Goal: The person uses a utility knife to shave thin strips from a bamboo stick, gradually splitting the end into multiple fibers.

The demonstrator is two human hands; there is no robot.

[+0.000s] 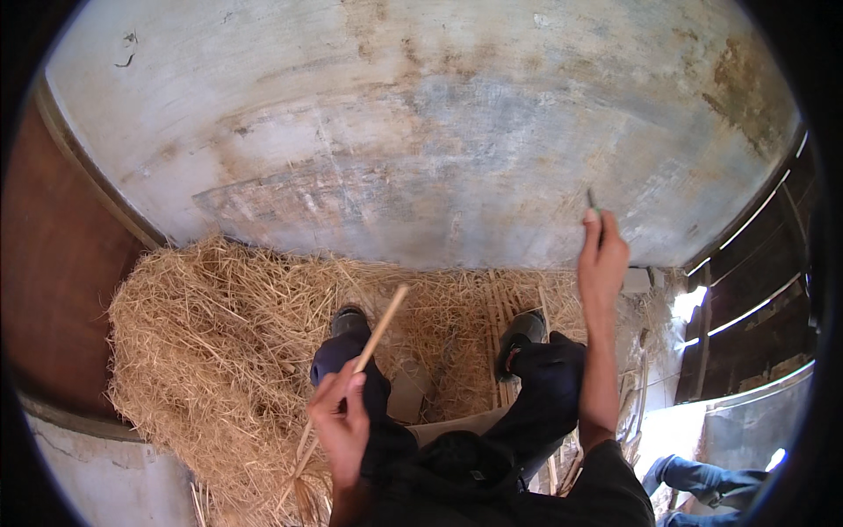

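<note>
My left hand [339,417] is closed around a pale, flat-cut wooden stick [383,327]. The stick slants up to the right, its upper end above my left leg. Its lower end reaches down beside the straw, where I cannot make out its tip. Raised at the right, my right hand [603,259] grips a small, narrow tool [592,200] with a dark pointed tip and a bit of green at my fingers. The fingers hide the rest of that tool, so its exact kind is unclear. The two hands are well apart.
A large heap of straw [202,334] lies left of my legs. Ahead stands a stained, pale wall [492,167]. Between my dark shoes [524,330] are straw and thin slats [500,303]. Another person's blue-trousered legs [702,479] show at the lower right.
</note>
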